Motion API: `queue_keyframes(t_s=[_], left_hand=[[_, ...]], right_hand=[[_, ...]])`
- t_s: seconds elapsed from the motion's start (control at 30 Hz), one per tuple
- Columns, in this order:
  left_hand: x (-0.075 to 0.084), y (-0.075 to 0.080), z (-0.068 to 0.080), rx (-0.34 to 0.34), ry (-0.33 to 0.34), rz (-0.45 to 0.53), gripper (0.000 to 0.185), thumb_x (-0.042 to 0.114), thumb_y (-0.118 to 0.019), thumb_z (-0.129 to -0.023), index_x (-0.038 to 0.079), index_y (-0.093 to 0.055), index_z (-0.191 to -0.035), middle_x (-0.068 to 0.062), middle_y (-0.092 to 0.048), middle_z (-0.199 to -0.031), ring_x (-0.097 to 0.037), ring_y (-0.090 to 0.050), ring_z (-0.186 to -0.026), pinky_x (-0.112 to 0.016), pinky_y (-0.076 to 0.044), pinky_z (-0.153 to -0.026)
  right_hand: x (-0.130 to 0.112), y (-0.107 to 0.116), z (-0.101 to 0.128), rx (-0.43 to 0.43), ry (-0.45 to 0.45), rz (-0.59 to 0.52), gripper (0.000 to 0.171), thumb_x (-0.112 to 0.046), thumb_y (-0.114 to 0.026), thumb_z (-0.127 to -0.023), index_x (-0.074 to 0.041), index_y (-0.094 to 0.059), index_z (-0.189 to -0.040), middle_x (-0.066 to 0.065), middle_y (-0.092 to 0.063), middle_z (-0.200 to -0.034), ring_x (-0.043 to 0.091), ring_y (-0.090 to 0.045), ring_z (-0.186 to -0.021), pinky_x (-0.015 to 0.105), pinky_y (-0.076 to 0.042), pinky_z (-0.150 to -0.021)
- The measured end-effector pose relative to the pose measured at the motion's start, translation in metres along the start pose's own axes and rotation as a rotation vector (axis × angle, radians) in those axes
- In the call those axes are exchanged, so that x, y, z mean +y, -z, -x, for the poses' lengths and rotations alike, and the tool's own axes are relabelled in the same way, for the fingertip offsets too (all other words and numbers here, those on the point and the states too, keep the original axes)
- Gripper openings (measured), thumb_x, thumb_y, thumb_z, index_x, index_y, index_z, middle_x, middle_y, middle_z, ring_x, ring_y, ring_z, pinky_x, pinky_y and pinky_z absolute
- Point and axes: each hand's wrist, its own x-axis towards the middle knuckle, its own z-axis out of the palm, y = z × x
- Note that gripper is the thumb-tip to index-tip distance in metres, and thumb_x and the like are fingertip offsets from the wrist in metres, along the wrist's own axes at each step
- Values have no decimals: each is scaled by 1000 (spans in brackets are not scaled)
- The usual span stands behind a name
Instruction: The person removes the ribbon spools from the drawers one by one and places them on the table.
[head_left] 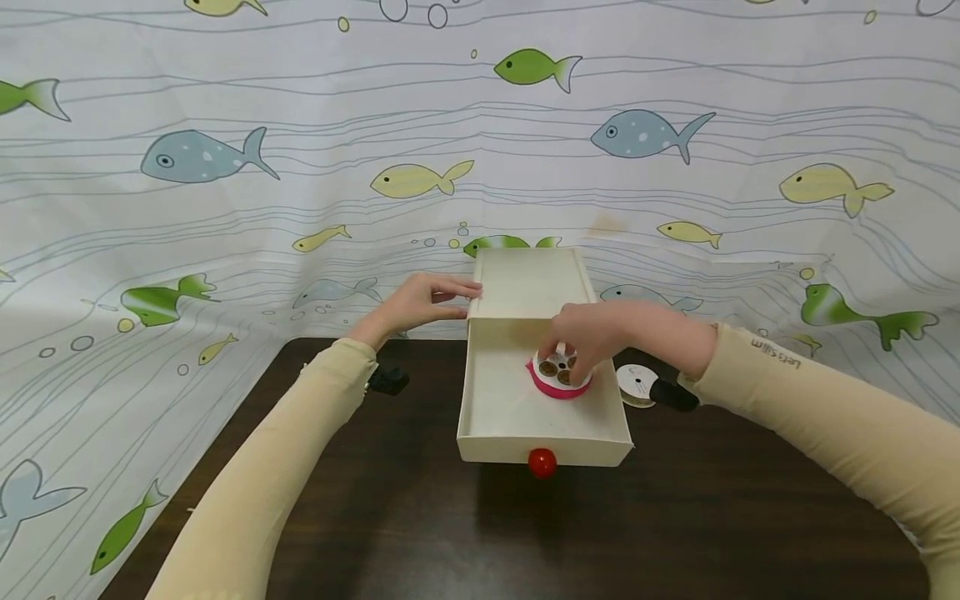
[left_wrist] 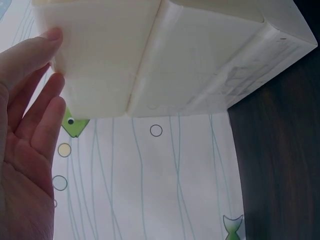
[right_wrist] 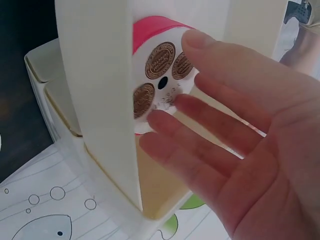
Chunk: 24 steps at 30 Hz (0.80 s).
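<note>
A white box (head_left: 528,283) stands on the table with its drawer (head_left: 491,392) pulled out, a red knob (head_left: 542,463) on the front. Inside the drawer, toward its right side, lies a ribbon spool (head_left: 561,389) with pink ribbon and a white face bearing round gold-brown seals. My right hand (head_left: 596,329) reaches in over that spool; in the right wrist view its fingers stretch out loosely before the face (right_wrist: 159,70), thumb at the rim. My left hand (head_left: 423,302) rests its fingertips against the box's left side, thumb extended on it in the left wrist view.
Just right of the drawer, a second spool (head_left: 637,383) with a white face lies on the dark table (head_left: 390,500), partly behind the right wrist's black camera (head_left: 673,395). A fish-patterned sheet (head_left: 405,100) hangs behind and around the table.
</note>
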Motion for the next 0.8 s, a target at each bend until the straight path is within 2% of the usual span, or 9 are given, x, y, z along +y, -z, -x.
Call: queue_keyframes(t_s=[0.1,0.2,0.33,0.4,0.53,0.63,0.8], left_hand=[[1,0,0,3,-3,-4,40,14,-74,-89,14,-69,-128,-4,-59,-144,-20,-48,-140,-36,-46,-113],[2,0,0,3,-2,0,40,13,-74,-89,14,-68,-128,-5,-58,-144,-21,-48,-140,-37,-46,-113],[2,0,1,6,0,4,40,12,-74,-89,13,-68,-128,-6,-58,-144,-22,-49,-140,-38,-46,-113],[2,-1,1,6,0,6,40,12,-73,-89,13,-68,-128,-6,-58,-144,-22,-49,-140,-38,-46,-114],[1,-1,2,-2,4,7,40,13,-73,-89,13,-68,-128,-6,-58,-145,-22,-48,-140,-37,-46,-114],[0,-1,1,-4,1,11,39,13,-73,-89,12,-68,-128,-6,-58,-144,-22,-49,-140,-37,-45,-114],[-1,0,-1,0,-8,17,39,12,-73,-89,12,-69,-128,-6,-59,-144,-22,-49,-140,-38,-45,-114]], right_hand=[[-3,-1,-4,-1,1,6,42,-15,-76,-84,-15,-69,-126,2,-70,-119,25,-64,-111,29,-61,-82],[-8,-1,-9,8,43,5,41,-16,-78,-83,-15,-69,-123,1,-70,-114,24,-62,-109,28,-59,-84],[-13,-2,-19,30,143,15,39,-17,-80,-83,-14,-69,-120,3,-69,-107,23,-60,-98,26,-53,-81],[-16,-3,-23,44,173,19,41,-16,-80,-82,-13,-68,-121,4,-69,-112,24,-59,-98,27,-53,-82],[-21,-5,-31,67,187,47,51,-15,-81,-81,-13,-65,-129,7,-62,-135,24,-57,-113,30,-57,-93],[-23,-5,-34,60,142,63,59,-17,-82,-80,-14,-60,-135,8,-54,-146,24,-54,-121,35,-56,-101],[-24,-6,-39,44,82,76,68,-20,-82,-80,-15,-55,-142,8,-47,-153,25,-49,-130,40,-51,-108]])
